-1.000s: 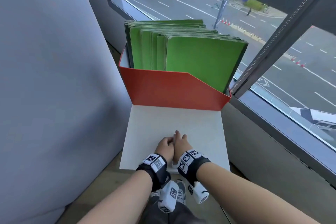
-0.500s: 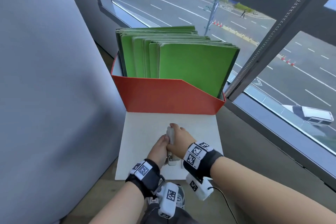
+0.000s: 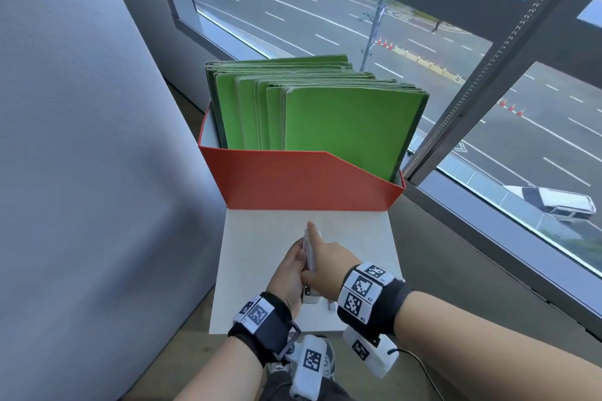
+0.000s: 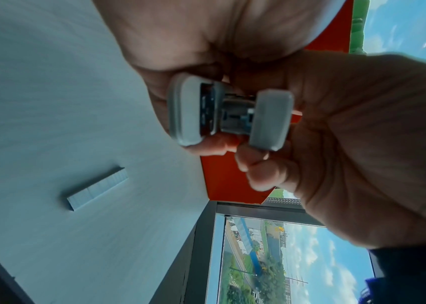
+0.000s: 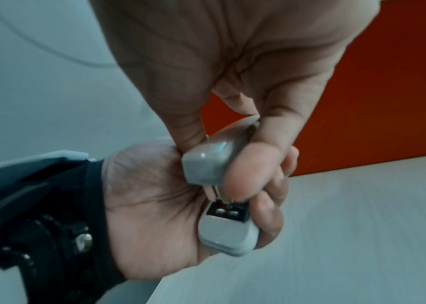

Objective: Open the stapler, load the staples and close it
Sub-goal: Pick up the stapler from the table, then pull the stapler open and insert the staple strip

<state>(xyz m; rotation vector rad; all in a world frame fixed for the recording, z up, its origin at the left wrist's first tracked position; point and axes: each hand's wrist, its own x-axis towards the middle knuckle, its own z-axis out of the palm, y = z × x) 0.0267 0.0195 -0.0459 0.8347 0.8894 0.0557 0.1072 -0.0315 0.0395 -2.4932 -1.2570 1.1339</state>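
A small grey-white stapler (image 3: 308, 254) is held above the white table (image 3: 257, 238) by both hands. My left hand (image 3: 294, 265) curls round its base (image 5: 230, 232). My right hand (image 3: 321, 252) pinches the top cover (image 5: 212, 162) between thumb and fingers. In the left wrist view the cover (image 4: 271, 121) stands apart from the base (image 4: 188, 111), with the metal magazine showing in the gap. A strip of staples (image 4: 97, 189) lies loose on the table, close to the hands; in the head view only a small piece of it (image 3: 331, 305) shows by my right wrist.
A red file box (image 3: 303, 179) full of green folders (image 3: 351, 120) stands at the table's far edge. A grey wall (image 3: 81, 140) runs along the left, and a dark window frame (image 3: 472, 205) and ledge along the right. The table is narrow.
A second ago both hands lay together low on the table. They have since lifted the stapler, and the right hand has drawn the cover away from the base.
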